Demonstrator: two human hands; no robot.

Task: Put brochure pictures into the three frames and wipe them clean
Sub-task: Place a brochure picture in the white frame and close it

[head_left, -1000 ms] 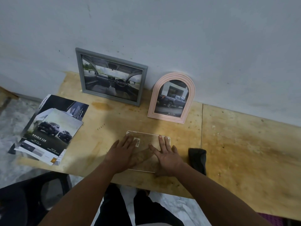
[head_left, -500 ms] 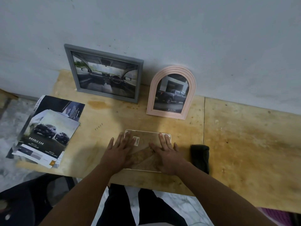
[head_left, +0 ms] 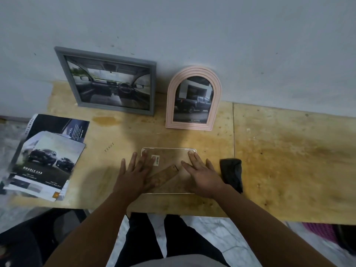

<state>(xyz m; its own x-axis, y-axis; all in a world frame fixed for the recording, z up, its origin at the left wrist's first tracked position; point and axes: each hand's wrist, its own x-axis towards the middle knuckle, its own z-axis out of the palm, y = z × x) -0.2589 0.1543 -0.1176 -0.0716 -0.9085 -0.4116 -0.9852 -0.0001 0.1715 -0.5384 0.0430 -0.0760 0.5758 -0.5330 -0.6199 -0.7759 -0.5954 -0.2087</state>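
Head view: left hand [head_left: 134,175] flat, fingers straight and spread, pressing down on left part of third frame [head_left: 169,170]. Right hand [head_left: 204,175] likewise flat, fingers straight and close together, pressing on frame's right part, thumb angled inward toward centre. Nothing gripped by either; palms down, forearms reaching in from bottom edge.

Third frame face-down on table [head_left: 289,160], near front edge, brown back panel up with fold-out stand [head_left: 163,177] lying across it diagonally. Small white label [head_left: 156,160] near left fingertips. Long axis left to right, parallel to table's front edge; pale rounded rim showing along far and near sides.

Dark cloth [head_left: 232,174] crumpled just beside right hand, off frame's right end, on table.

Further back, arched pink frame [head_left: 193,98] upright, leaning on wall [head_left: 212,35], holding picture of dark pickup. To its left, grey frame [head_left: 111,81] also leaning on wall, long axis horizontal, holding picture of car interior with steering wheel.

At table's left end, brochures [head_left: 48,157] stacked loosely, overhanging table edge, top sheet showing two dark trucks and words "DOUBLE CAB".

Below table, dark trouser legs and pale marbled floor [head_left: 212,237].
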